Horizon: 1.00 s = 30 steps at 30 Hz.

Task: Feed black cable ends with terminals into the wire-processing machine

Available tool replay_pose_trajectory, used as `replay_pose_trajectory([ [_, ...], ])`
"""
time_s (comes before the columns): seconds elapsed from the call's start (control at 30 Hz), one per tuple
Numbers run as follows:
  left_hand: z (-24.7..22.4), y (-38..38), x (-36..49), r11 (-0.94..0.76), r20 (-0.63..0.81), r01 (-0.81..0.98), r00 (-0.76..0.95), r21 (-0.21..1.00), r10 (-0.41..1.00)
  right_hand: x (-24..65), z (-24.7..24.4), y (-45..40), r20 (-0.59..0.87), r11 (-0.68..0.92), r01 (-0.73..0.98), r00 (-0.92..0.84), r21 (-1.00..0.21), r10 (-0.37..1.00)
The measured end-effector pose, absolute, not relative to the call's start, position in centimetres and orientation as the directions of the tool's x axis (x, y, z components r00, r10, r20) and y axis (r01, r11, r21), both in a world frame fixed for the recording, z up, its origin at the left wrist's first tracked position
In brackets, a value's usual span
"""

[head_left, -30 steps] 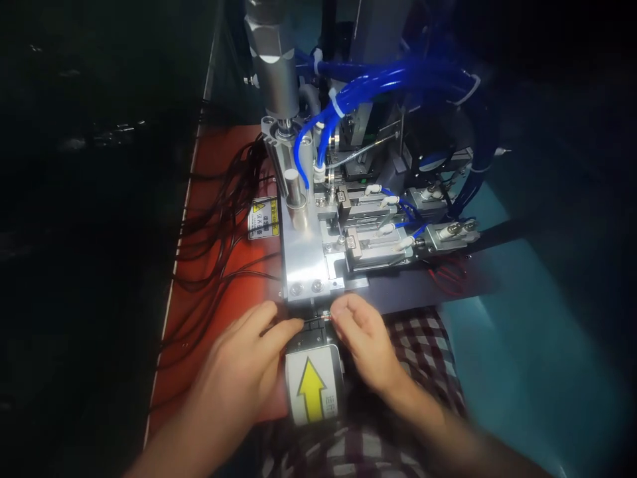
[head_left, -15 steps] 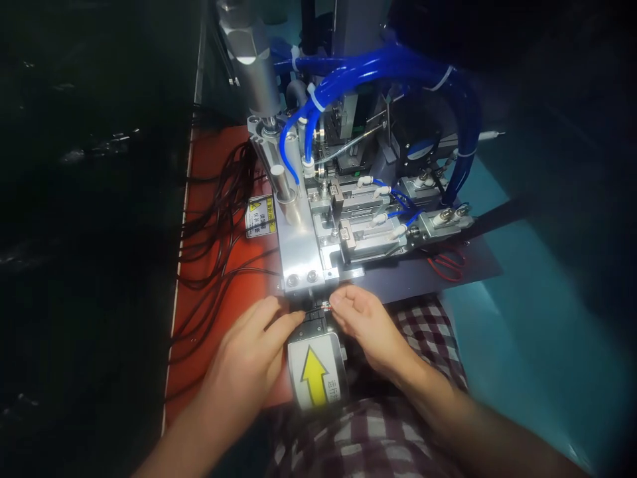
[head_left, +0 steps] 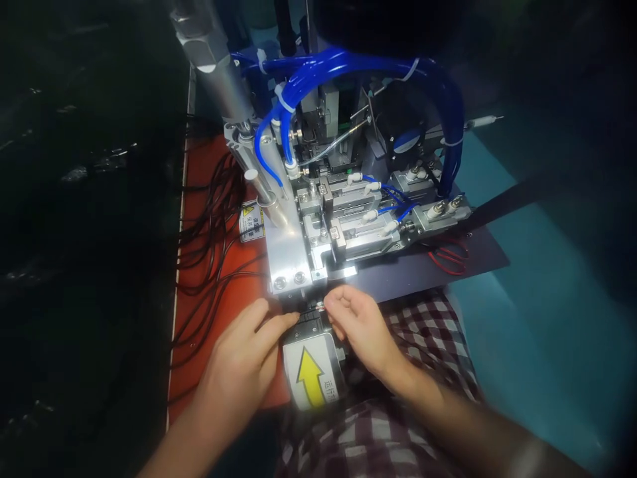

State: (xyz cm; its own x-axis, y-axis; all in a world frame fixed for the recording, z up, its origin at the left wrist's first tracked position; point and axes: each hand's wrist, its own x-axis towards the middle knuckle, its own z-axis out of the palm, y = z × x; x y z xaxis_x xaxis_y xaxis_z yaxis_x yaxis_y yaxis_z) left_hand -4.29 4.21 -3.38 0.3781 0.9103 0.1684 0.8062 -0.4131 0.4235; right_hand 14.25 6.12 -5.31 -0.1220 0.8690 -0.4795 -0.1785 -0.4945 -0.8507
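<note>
When you take the black block [head_left: 309, 326] as the middle of a clock, black wires [head_left: 219, 199] run over the orange surface [head_left: 231, 292] at ten o'clock. The left hand [head_left: 243, 348] is near nine o'clock, its fingers bent and one fingertip by the dark end of a small thin part [head_left: 320, 306]. I cannot tell if it pinches the part or just touches it. A white and yellow sticker [head_left: 253, 222] is at eleven o'clock, and next comes a shiny silver plate [head_left: 288, 255], just short of twelve.

The small thin part is at the top of the black block, with a bit of red and white at its right end. At six o'clock is the arrow cover [head_left: 308, 375]. The right hand [head_left: 363, 328], at three o'clock, has thumb and finger close together, and they seem to pinch the bright end.

To do this bit well, I think both hands should go softly, hold the part straight and mind the silver plate above.

The black block has lines that look like slots, so it may be a holder. It is too small to tell if the part sits inside one.
</note>
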Motion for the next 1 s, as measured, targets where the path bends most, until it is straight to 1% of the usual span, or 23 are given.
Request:
replay_pose_trajectory([
  [0.1, -3.0, 4.3, -4.2, -0.429, 0.177, 0.803, 0.391, 0.414, 0.903, 14.1, -5.1, 6.4, -0.518, -0.532, -0.214, -0.122, -0.819, 0.846],
  [0.2, -2.5, 4.5, -4.0, -0.438, 0.170, 0.802, 0.405, 0.406, 0.898, 14.3, -5.2, 6.5, -0.540, -0.569, -0.276, -0.181, -0.775, 0.822],
  [0.3, -2.0, 4.7, -3.9, -0.437, 0.131, 0.808, 0.421, 0.395, 0.898, 14.5, -5.4, 6.4, -0.506, -0.557, -0.294, -0.235, -0.776, 0.830],
  [0.4, -1.9, 4.7, -4.0, -0.433, 0.116, 0.812, 0.424, 0.391, 0.898, 14.3, -5.4, 6.2, -0.484, -0.528, -0.305, -0.213, -0.793, 0.849],
  [0.53, -2.4, 4.8, -4.3, -0.476, 0.178, 0.789, 0.443, 0.388, 0.879, 14.1, -5.3, 6.0, -0.496, -0.525, -0.321, -0.173, -0.788, 0.851],
  [0.77, -2.9, 4.7, -4.5, -0.532, 0.240, 0.749, 0.475, 0.394, 0.847, 14.0, -5.8, 6.3, -0.453, -0.479, -0.321, -0.157, -0.817, 0.878],
  [0.87, -3.4, 4.6, -4.4, -0.533, 0.250, 0.757, 0.471, 0.378, 0.846, 14.1, -5.8, 6.3, -0.466, -0.493, -0.319, -0.163, -0.810, 0.870],
  [1.0, -4.0, 4.3, -4.8, -0.537, 0.265, 0.741, 0.467, 0.404, 0.844, 14.3, -5.6, 6.4, -0.491, -0.525, -0.302, -0.188, -0.795, 0.851],
])
